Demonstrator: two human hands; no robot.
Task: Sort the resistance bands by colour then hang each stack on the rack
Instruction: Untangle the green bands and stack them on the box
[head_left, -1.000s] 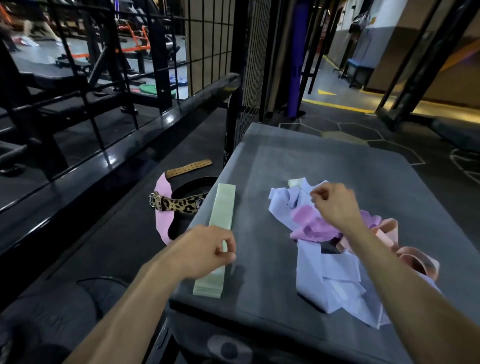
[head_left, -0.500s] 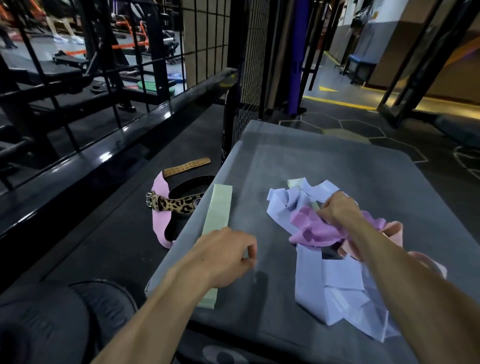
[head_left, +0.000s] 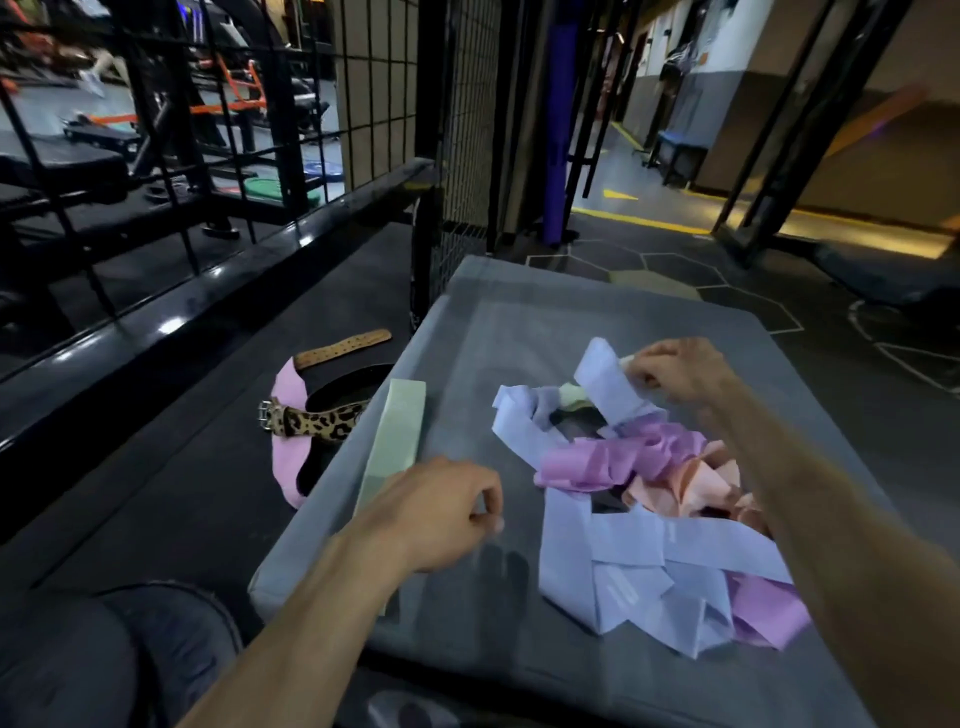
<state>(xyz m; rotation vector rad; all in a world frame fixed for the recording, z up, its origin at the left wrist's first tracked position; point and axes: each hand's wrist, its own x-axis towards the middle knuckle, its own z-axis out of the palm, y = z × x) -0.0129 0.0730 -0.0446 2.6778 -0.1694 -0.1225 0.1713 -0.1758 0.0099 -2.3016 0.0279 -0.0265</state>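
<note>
Right hand (head_left: 675, 371): I pinch a pale green band (head_left: 574, 395) at the far edge of the mixed pile (head_left: 639, 519).
Left hand (head_left: 441, 512): curled, holding nothing I can see.
Done: green stack (head_left: 397, 436) at the mat's left edge.
Left: blue, purple, peach; hanging.

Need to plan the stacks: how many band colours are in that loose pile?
4: blue front and left, purple middle, peach right, green peeking at back. More may be buried.
</note>
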